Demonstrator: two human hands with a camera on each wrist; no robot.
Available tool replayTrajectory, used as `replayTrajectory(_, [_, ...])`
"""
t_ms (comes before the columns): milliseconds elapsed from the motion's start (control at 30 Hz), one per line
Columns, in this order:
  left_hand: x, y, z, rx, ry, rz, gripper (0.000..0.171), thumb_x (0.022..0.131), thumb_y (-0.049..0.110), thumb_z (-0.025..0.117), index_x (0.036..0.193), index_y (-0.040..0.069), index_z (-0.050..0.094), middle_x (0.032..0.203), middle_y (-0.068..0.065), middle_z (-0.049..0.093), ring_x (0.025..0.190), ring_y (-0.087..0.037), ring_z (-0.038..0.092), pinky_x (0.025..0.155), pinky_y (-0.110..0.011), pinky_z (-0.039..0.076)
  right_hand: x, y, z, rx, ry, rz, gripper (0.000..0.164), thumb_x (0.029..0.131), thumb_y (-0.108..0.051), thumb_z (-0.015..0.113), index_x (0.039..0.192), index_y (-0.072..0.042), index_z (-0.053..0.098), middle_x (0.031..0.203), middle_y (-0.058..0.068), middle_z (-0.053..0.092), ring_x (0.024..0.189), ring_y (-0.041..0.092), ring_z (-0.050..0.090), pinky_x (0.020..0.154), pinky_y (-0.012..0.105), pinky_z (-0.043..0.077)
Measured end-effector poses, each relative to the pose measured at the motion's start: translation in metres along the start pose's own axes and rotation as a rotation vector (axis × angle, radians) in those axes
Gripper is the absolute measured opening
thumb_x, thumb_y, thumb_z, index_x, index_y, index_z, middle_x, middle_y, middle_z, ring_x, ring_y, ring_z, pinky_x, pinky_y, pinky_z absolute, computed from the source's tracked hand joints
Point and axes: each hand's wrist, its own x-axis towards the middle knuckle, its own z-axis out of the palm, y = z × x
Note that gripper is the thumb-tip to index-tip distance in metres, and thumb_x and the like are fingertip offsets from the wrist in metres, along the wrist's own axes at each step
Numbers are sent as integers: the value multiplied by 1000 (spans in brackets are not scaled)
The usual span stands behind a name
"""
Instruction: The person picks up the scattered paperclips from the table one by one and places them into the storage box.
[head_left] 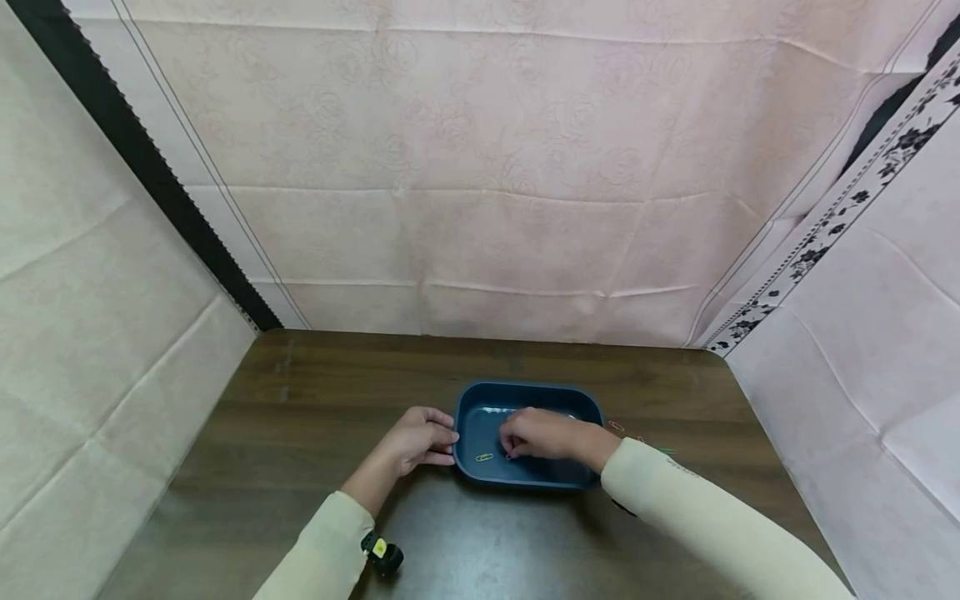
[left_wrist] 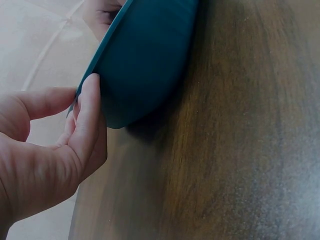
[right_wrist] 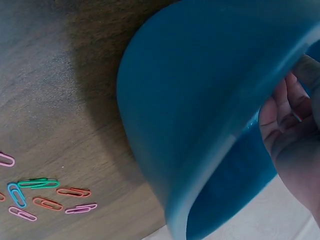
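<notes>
A dark blue rectangular tray [head_left: 474, 425] with rounded corners sits on the wooden table. My left hand [head_left: 420, 437] pinches its left rim; the left wrist view shows the thumb on one side of the tray wall [left_wrist: 145, 60] and the fingers on the other. Inside the tray, my right hand [head_left: 543, 433] is lowered near the floor with curled fingers, and a small pinkish-purple paper clip [head_left: 509, 456] shows at the fingertips. A yellow paper clip [head_left: 483, 457] lies on the tray floor to the left of that hand. In the right wrist view, the tray wall hides the fingertips.
Right of the tray, several loose paper clips lie on the table, among them a green one [right_wrist: 38, 183], a blue one [right_wrist: 16, 195] and an orange one [right_wrist: 47, 203]. Pale cloth walls [head_left: 480, 250] stand at the back and both sides of the table [head_left: 337, 375].
</notes>
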Motion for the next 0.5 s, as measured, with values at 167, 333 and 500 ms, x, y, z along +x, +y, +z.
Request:
replayTrajectory(167, [0, 1, 0, 2, 2, -10, 28, 99, 2, 64, 125, -6, 57, 99, -19, 63, 81, -22, 66, 76, -38, 67, 4, 0, 3, -11, -8, -17, 5, 99, -16, 70, 95, -19, 70, 90, -8, 63, 79, 2, 56, 73, 15, 53])
replayTrajectory(333, [0, 1, 0, 0, 1, -11, 28, 99, 1, 64, 125, -6, 57, 98, -18, 63, 80, -21, 65, 76, -38, 67, 9, 0, 6, -35, -23, -38, 6, 99, -17, 70, 94, -19, 71, 87, -10, 64, 78, 0, 56, 73, 14, 53])
replayTrajectory(500, [0, 1, 0, 0, -2, -8, 29, 99, 1, 64, 125, -7, 57, 98, -18, 63, 80, -21, 65, 76, -38, 67, 11, -1, 8, -51, -31, -36, 5, 99, -16, 70, 95, -19, 72, 88, -10, 65, 78, 0, 57, 73, 14, 53])
